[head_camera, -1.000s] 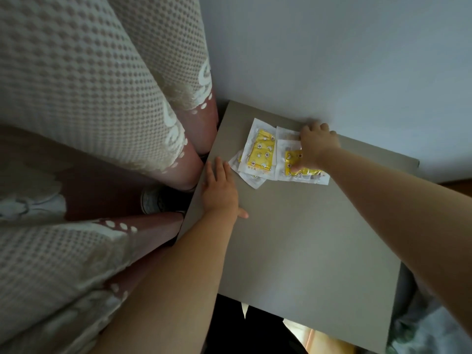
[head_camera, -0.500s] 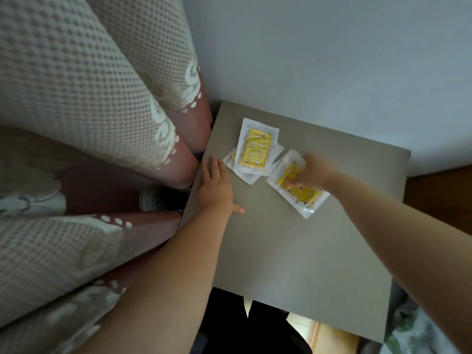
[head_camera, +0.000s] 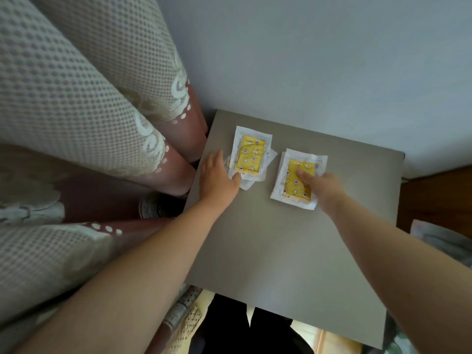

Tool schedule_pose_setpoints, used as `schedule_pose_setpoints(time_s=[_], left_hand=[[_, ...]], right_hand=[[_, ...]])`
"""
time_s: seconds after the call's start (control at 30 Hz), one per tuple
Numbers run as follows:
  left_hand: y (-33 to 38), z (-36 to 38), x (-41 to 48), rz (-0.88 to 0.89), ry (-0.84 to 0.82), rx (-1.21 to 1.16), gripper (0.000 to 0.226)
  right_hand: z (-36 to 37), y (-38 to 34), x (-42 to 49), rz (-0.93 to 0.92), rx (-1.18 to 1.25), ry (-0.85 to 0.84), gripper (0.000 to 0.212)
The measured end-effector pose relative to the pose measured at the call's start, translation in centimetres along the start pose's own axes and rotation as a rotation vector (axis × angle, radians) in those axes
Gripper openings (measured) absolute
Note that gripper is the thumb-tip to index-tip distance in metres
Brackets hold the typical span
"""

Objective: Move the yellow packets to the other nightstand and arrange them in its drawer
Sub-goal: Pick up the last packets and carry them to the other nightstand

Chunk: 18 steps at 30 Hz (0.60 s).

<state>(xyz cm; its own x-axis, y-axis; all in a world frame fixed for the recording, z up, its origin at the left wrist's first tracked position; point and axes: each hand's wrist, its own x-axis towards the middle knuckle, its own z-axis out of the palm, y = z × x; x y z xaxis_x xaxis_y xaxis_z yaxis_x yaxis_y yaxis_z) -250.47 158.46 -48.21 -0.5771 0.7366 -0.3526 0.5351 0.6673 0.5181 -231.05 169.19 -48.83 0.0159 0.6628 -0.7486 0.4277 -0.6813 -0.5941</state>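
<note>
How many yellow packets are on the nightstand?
3. The top packet lies by the left hand, the lower packet peeks out beneath it, and the right packet sits apart, under the right hand. More may hide in the pile.

3 yellow pkts (head_camera: 249, 157), 2 hands (head_camera: 217, 180)

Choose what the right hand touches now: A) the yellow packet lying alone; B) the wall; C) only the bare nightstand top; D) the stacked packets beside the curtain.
A: the right hand touches the lone yellow packet, apart from the stacked packets that the left hand touches.
</note>
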Motion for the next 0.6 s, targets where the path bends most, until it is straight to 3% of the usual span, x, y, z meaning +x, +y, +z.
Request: schedule_pose_setpoints(time_s=[0.13, 0.37, 0.6], left_hand=[[3.1, 1.1, 3.3, -0.077, -0.013, 0.019, 0.076], [4.2, 2.8, 4.2, -0.132, -0.024, 0.274, 0.078], [3.5, 2.8, 3.1, -0.219, -0.08, 0.132, 0.078]], right_hand=[[-0.1, 0.4, 0.4, -0.006, 0.053, 0.005, 0.023], [-0.6, 1.1, 1.0, -0.005, 0.177, -0.088, 0.019], [-0.3, 1.3, 1.2, -0.006, 0.121, -0.073, 0.022]])
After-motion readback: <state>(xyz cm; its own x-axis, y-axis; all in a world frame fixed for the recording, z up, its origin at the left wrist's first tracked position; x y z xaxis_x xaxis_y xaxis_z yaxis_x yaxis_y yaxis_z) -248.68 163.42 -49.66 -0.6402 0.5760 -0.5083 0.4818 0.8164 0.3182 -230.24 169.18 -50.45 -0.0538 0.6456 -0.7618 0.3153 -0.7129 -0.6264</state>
